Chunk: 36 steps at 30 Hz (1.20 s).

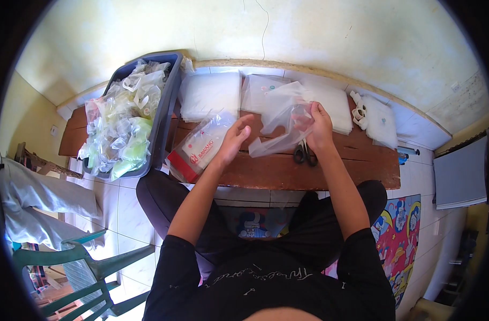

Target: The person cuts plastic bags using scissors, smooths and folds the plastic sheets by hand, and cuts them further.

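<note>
A clear plastic bag (274, 125) hangs from my right hand (320, 125), whose fingers are closed on its upper right edge. My left hand (234, 138) is apart from that bag, its fingers stretched out and thumb raised. Below and left of it lies a printed plastic pack (199, 150) with a red band and the word BAWANG. Black-handled scissors (304, 154) rest on the low wooden bench (244, 171), partly covered by the hanging bag and just left of my right wrist.
A grey tub (172, 91) heaped with crumpled plastic bags (129, 117) stands at the bench's left. Stacks of flat clear bags (209, 96) line the wall, with another stack (378, 120) at the right beside white strips (359, 111). A green chair (94, 273) is at lower left.
</note>
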Motion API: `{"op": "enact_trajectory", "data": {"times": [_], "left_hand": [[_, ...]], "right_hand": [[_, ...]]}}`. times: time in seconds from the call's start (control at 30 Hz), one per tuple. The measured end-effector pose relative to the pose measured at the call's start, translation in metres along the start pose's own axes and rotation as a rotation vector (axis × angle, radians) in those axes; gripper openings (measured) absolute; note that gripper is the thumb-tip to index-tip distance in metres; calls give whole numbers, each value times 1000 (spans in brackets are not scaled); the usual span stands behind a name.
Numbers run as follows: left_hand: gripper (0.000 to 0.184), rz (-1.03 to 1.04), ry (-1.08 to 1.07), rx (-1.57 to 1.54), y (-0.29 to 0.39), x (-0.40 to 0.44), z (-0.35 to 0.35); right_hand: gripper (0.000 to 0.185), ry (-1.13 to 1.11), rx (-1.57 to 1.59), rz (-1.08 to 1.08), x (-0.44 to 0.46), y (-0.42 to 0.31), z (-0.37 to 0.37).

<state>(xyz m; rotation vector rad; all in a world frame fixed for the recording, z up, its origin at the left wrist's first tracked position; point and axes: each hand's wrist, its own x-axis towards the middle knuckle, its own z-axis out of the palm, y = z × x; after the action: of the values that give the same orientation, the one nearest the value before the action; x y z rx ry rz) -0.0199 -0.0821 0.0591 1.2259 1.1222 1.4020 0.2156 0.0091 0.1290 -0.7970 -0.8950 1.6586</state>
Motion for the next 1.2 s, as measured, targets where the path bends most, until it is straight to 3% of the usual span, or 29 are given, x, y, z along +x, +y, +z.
{"op": "enact_trajectory", "data": {"times": [0.07, 0.2, 0.27, 0.3, 0.37, 0.4, 0.47, 0.5, 0.53, 0.57, 0.6, 0.67, 0.77, 0.87, 0.93, 1.03, 1.2], "left_hand": [[57, -1, -159, 4, 6, -1, 5], [56, -84, -180, -57, 7, -1, 22], [55, -337, -80, -4, 10, -4, 26], [55, -340, -77, -4, 10, -7, 28], [56, -606, -60, -164, 13, -12, 28], [56, -604, -57, -161, 12, -12, 24], [55, -696, -334, -539, 10, -14, 16], [55, -696, -336, -536, 12, -16, 18], [51, -558, -280, -575, 15, -17, 19], [48, -420, -226, -613, 18, -17, 21], [48, -421, -232, -612, 18, -15, 21], [36, -141, 62, -389, 15, -8, 19], [24, -139, 177, -228, 1, -5, 9], [15, -159, 318, -116, -10, -10, 14], [14, -144, 323, -36, -26, -10, 10], [14, -162, 321, 98, -31, -10, 7], [14, -193, 345, 145, -41, -6, 9]], "right_hand": [[27, -54, 4, 51, -2, 0, -8], [28, -135, 80, 122, -11, -3, -8], [28, -131, 108, 133, -14, -1, -6], [28, -144, 135, 137, -13, 1, -6], [29, -164, 166, 144, -11, 9, -8], [30, -232, 168, 135, -9, 12, -10], [32, -295, 170, 124, -13, 14, -11], [32, -234, 174, 154, -16, 13, -6], [32, -176, 179, 180, -18, 11, -2], [32, -175, 180, 174, -16, 11, -5], [31, -210, 175, 163, -15, 14, -10], [31, -244, 165, 152, -18, 10, -11], [28, -173, 195, 186, -26, 4, -10], [22, -156, -6, 287, -22, 25, -38], [22, 7, -190, 322, -25, 37, -47], [18, 80, -406, 297, -21, 50, -57], [16, 44, -490, 334, -16, 54, -65]]}}
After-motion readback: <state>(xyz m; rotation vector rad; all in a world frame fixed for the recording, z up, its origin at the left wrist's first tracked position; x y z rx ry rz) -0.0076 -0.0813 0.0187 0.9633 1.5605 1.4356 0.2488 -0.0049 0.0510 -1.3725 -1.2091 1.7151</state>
